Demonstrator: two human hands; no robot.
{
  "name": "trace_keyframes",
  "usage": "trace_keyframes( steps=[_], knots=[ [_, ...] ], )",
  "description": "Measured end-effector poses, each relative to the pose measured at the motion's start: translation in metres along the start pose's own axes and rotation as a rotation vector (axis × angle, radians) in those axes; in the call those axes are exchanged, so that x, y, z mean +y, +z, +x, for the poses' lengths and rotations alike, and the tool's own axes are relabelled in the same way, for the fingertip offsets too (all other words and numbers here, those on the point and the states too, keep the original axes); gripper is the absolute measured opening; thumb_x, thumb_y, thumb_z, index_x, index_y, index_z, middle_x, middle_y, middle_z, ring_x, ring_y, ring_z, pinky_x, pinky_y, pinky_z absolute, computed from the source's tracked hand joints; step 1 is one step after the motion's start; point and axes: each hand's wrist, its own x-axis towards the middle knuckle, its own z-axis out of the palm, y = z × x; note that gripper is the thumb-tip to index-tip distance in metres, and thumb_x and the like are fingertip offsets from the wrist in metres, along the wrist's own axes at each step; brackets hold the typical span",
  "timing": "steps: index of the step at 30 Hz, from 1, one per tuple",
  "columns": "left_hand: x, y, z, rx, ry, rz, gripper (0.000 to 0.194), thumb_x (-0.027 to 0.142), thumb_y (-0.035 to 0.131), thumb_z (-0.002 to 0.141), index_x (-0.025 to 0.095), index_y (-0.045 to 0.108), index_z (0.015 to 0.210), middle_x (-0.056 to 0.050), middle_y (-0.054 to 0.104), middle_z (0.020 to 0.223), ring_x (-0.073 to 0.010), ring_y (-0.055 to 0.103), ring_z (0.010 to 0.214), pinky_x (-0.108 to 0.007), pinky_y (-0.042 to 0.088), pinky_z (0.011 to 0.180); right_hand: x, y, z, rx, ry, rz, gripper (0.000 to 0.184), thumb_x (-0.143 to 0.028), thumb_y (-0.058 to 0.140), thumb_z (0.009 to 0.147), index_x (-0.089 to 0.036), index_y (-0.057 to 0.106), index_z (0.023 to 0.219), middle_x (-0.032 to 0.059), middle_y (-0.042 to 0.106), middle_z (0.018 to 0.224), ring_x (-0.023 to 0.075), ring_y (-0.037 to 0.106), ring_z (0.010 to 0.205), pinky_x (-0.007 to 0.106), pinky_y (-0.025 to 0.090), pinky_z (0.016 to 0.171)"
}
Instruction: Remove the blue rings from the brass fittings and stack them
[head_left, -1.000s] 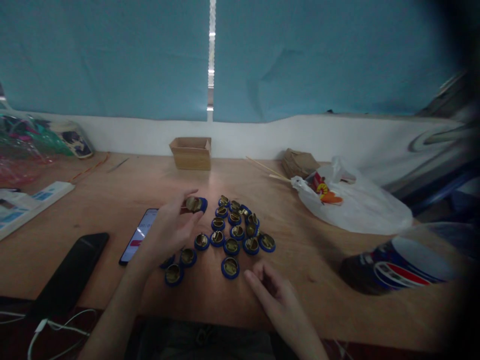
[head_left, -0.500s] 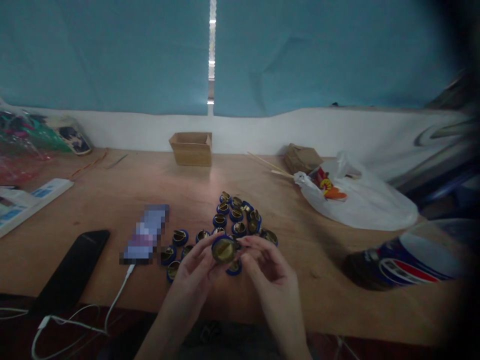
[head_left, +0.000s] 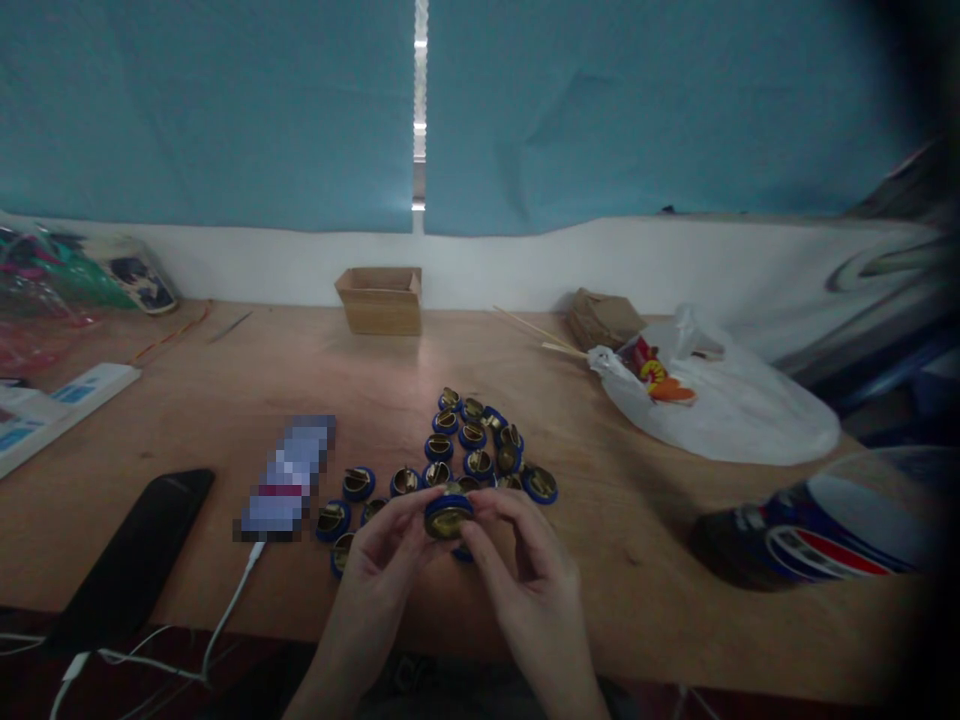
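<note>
A round pin-back badge (head_left: 448, 517) with a blue rim and a brass-coloured back is held between both hands over the table's front part. My left hand (head_left: 386, 560) grips its left side, fingers and thumb closed on it. Thumb and fingers of my right hand (head_left: 525, 560) pinch the opposite edge. Just beyond the hands lie several more such badges (head_left: 439, 447), mostly back up with their pins showing. Some, like the badge (head_left: 358, 483) at the left, sit apart from the main cluster. My fingers partly cover the nearest ones.
A phone (head_left: 289, 480) with a white cable and a black phone-like slab (head_left: 131, 560) lie left. Behind stands an open cardboard box (head_left: 381, 303). To the right are a white plastic bag (head_left: 735, 415), thin sticks, and a Pepsi cup (head_left: 802, 530). A power strip (head_left: 71, 410) sits far left.
My left hand has brought a badge from the left to the middle, where my right hand has taken hold too. Since then the badge has tilted between the fingers.
</note>
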Motion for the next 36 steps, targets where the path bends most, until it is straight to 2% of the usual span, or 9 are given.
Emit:
trace_keyframes(
  steps=[3,6,8,14,19,24,30,36],
  knots=[
    [0.001,-0.003,-0.001,-0.086,0.01,0.079,0.022,0.027,0.068,0.088,0.027,0.073,0.109,-0.005,0.075,0.113,-0.0188,0.068,0.107,-0.027,0.052,0.095,-0.001,-0.003,0.003,-0.042,0.002,-0.027,0.012,-0.015,0.062,0.087,-0.025,0.065,0.094,0.003,0.067,0.097,0.0188,0.064,0.093,0.032,0.052,0.083],
    [-0.001,-0.006,0.0,-0.156,0.074,0.087,0.03,0.022,0.075,0.081,0.029,0.072,0.11,-0.004,0.075,0.113,-0.0196,0.069,0.107,-0.027,0.052,0.094,-0.002,-0.006,0.006,-0.092,0.009,-0.012,0.011,-0.014,0.063,0.085,-0.024,0.064,0.091,0.0019,0.066,0.09,0.0181,0.064,0.087,0.03,0.053,0.078],
    [-0.004,-0.008,0.001,-0.131,0.107,0.11,0.029,0.02,0.076,0.08,0.03,0.073,0.107,-0.003,0.076,0.109,-0.0192,0.07,0.103,-0.027,0.054,0.091,-0.002,-0.008,0.006,-0.109,-0.002,-0.008,0.013,-0.013,0.064,0.083,-0.024,0.062,0.09,0.0006,0.065,0.089,0.0171,0.064,0.085,0.029,0.053,0.076],
    [-0.006,-0.014,0.003,0.022,0.232,0.365,0.015,0.022,0.076,0.079,0.028,0.078,0.092,-0.002,0.079,0.092,-0.0168,0.073,0.087,-0.021,0.056,0.079,-0.004,-0.012,0.0,-0.171,-0.052,-0.107,0.022,-0.009,0.065,0.081,-0.026,0.059,0.094,-0.0002,0.063,0.095,0.0171,0.063,0.09,0.028,0.052,0.08],
    [-0.005,-0.015,0.005,-0.035,0.271,0.385,0.019,0.019,0.072,0.083,0.029,0.077,0.097,-0.001,0.079,0.098,-0.0174,0.074,0.09,-0.021,0.058,0.081,-0.006,-0.013,-0.003,-0.201,-0.075,-0.139,0.016,-0.01,0.061,0.085,-0.024,0.057,0.093,0.001,0.062,0.092,0.0177,0.062,0.088,0.028,0.051,0.077],
    [-0.003,-0.014,0.001,-0.041,0.304,0.474,0.023,0.014,0.071,0.082,0.028,0.077,0.099,-0.002,0.08,0.096,-0.02,0.075,0.088,-0.025,0.06,0.08,-0.008,-0.012,-0.002,-0.207,-0.061,-0.144,0.013,-0.011,0.057,0.087,-0.024,0.055,0.091,0.0012,0.061,0.09,0.018,0.061,0.085,0.028,0.05,0.075],
    [-0.001,-0.014,-0.002,-0.062,0.284,0.43,0.021,0.013,0.07,0.082,0.025,0.075,0.098,-0.003,0.079,0.097,-0.0208,0.075,0.089,-0.026,0.06,0.078,-0.009,-0.012,-0.001,-0.237,-0.034,-0.144,0.011,-0.013,0.054,0.088,-0.023,0.053,0.085,0.0014,0.059,0.084,0.0179,0.059,0.079,0.028,0.048,0.069],
    [0.002,-0.009,-0.005,-0.118,0.188,0.376,0.018,0.017,0.068,0.085,0.025,0.065,0.101,-0.003,0.077,0.094,-0.0185,0.074,0.09,-0.025,0.056,0.082,-0.009,-0.016,0.004,-0.239,-0.052,-0.184,0.009,-0.013,0.056,0.088,-0.023,0.055,0.087,0.0005,0.061,0.085,0.0165,0.061,0.08,0.026,0.048,0.07]
  ],
)
